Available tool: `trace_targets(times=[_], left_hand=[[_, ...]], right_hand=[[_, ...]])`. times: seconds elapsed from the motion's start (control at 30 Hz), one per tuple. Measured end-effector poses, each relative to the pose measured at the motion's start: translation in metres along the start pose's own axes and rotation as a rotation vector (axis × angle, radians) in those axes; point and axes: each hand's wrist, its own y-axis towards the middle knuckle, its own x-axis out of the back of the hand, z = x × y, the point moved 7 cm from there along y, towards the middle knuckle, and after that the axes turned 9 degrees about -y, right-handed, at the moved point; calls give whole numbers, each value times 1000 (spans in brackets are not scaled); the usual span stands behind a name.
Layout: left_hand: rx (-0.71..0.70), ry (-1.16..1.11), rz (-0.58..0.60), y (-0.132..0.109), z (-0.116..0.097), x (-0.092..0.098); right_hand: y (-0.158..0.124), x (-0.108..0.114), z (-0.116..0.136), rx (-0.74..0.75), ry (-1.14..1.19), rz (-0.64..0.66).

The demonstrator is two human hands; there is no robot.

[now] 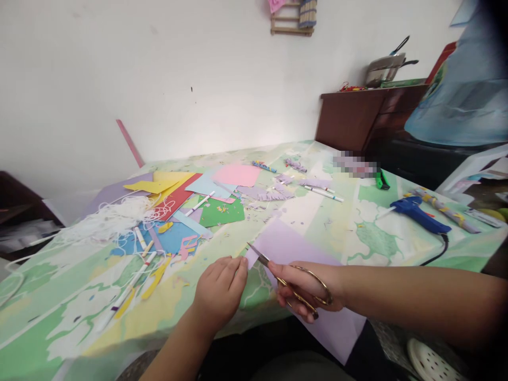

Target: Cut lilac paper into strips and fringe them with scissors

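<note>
Head view: lilac sheet (286, 243) at lower centre of the frame, partly on the patterned surface (337, 227), partly hanging past its near edge, under the right hand (296, 276). That hand's fingers are curled through and around the handles of the gold scissors (264, 259); blades look nearly together, tips pointing upper left. Left hand (222, 286), just left of the blades: fingers closed, pinching a small lilac strip (251, 257); cannot tell whether it joins the sheet. Above centre, fringed lilac pieces (273, 194). Left of centre, green paper (228, 211) with scraps on it; farther left, a tangle of white yarn (115, 222). Right side, blue glue gun (420, 214). Upper right, metal pot (384, 70) atop a brown cabinet (349, 119).
</note>
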Motion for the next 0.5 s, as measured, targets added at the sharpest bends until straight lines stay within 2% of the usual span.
trace_targets(times=[0.17, 0.37, 0.5], left_hand=[[12, 10, -6, 3, 0, 1], [40, 19, 7, 2, 2, 0], [153, 47, -19, 5, 15, 2]], right_hand=[[2, 3, 3, 86, -60, -71], [0, 4, 6, 82, -115, -125], [6, 12, 5, 98, -45, -148]])
